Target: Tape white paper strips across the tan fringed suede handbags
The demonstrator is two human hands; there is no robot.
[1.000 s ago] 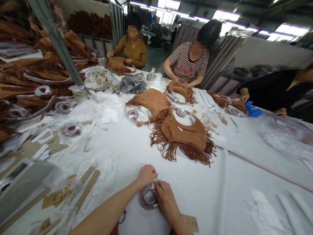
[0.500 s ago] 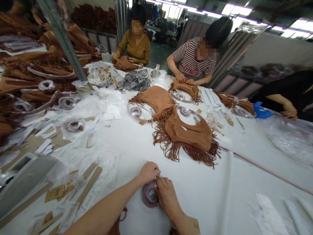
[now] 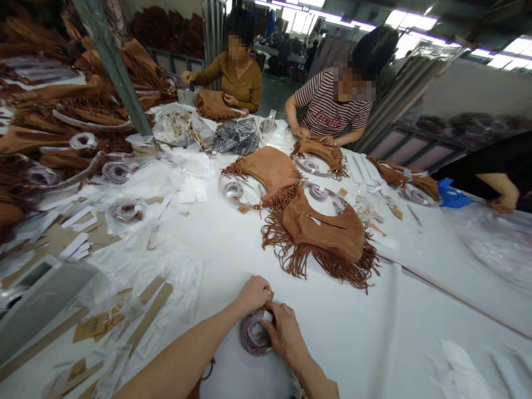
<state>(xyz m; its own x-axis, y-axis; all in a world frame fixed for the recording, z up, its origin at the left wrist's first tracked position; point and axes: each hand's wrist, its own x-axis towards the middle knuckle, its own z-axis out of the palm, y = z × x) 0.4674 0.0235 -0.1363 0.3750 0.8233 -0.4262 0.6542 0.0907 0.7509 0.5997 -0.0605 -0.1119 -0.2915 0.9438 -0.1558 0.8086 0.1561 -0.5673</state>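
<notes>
One coiled strap (image 3: 248, 334), greyish purple, wound in several rings with a white band (image 3: 266, 315), lies just below the left hand (image 3: 255, 292) and against the right hand (image 3: 286, 330). Left: fingers pinched together on a small brown piece (image 3: 270, 296), forearm slanting. Right: thumb and fingers clamped on the strap's edge, knuckles up.

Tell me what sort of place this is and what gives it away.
Most likely a bag workshop or factory: fringed brown bags lie on a large white table, similar brown goods are heaped at the left, and across the table a person in a striped shirt handles another bag.
</notes>
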